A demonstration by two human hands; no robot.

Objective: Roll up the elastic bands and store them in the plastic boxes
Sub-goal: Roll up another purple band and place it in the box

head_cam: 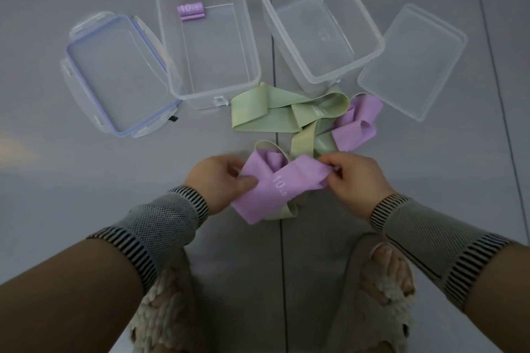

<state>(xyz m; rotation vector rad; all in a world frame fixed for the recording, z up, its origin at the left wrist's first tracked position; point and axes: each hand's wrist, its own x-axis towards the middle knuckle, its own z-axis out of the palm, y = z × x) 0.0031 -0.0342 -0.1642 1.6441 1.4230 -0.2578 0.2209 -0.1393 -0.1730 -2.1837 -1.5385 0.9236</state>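
A purple elastic band (pixel 275 185) marked "10 LB" is stretched between my two hands above the grey floor. My left hand (pixel 222 180) pinches its left end and my right hand (pixel 354 178) pinches its right end. A green band (pixel 282 210) hangs tangled under it. More loose bands lie just beyond: green ones (pixel 266 114) and a purple one (pixel 358 123). A rolled purple band (pixel 191 12) sits in the far corner of the left clear plastic box (pixel 249 46). The right clear box (pixel 372 34) holds nothing.
A blue-sealed lid (pixel 114 74) lies left of the left box. A plain clear lid (pixel 413 61) lies right of the right box. My feet in fluffy slippers (pixel 381 289) are at the bottom of the view. A floor seam (pixel 279 266) runs down the middle.
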